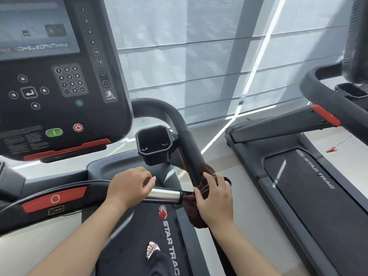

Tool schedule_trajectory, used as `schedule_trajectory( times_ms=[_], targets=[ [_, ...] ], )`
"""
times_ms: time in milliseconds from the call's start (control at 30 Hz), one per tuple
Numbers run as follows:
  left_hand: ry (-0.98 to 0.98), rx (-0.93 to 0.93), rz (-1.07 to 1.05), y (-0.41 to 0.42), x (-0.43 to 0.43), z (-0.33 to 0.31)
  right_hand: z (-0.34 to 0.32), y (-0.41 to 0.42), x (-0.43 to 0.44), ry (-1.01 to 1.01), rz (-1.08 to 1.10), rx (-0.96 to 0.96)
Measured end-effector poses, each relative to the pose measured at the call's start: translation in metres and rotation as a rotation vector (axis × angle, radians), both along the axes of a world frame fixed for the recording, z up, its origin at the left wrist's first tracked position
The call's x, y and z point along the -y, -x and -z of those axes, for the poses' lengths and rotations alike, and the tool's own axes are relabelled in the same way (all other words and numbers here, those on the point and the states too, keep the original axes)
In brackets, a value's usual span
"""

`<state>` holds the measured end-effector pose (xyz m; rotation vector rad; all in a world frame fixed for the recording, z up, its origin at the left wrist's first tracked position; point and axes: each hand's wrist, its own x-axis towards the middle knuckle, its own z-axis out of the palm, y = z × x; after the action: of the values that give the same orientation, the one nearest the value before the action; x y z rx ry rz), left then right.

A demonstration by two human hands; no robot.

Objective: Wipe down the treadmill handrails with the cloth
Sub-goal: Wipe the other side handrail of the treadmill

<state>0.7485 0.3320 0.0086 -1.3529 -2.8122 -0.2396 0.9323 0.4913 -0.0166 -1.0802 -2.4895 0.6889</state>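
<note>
A dark brown cloth (196, 211) is wrapped around the black right handrail (191, 148) where the front crossbar meets it. My right hand (214, 202) is closed over the cloth and presses it to the rail. My left hand (129, 188) grips the front crossbar just left of its silver sensor sleeve (165, 195). The crossbar (39, 194) runs left and carries a red stop panel (54, 198). The part of the rail below the cloth is hidden by my right forearm.
The console (59, 76) with screen and keypad rises at upper left. A black cup holder (154, 142) sits beside the right rail. A second treadmill (310, 172) stands to the right. My foot (152, 249) is on the belt below.
</note>
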Motion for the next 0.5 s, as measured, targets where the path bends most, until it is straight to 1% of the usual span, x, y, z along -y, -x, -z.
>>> schedule_trajectory(
  times_ms=[133, 233, 300, 400, 500],
  targets=[
    [-0.068, 0.089, 0.064, 0.001, 0.003, -0.005, -0.011, 0.004, -0.001, 0.063, -0.023, 0.027],
    [-0.046, 0.165, 0.080, 0.000, 0.002, -0.008, -0.011, -0.026, 0.006, 0.069, -0.058, 0.027],
    [0.017, 0.144, 0.078, -0.003, 0.002, -0.008, -0.007, -0.056, 0.016, 0.060, -0.047, 0.004],
    [0.085, 0.020, 0.129, -0.011, 0.003, -0.004, 0.003, -0.090, 0.029, 0.031, 0.015, -0.039],
    [0.073, 0.020, 0.102, -0.015, 0.005, -0.005, 0.002, -0.082, 0.028, 0.034, 0.060, -0.019]
  ],
)
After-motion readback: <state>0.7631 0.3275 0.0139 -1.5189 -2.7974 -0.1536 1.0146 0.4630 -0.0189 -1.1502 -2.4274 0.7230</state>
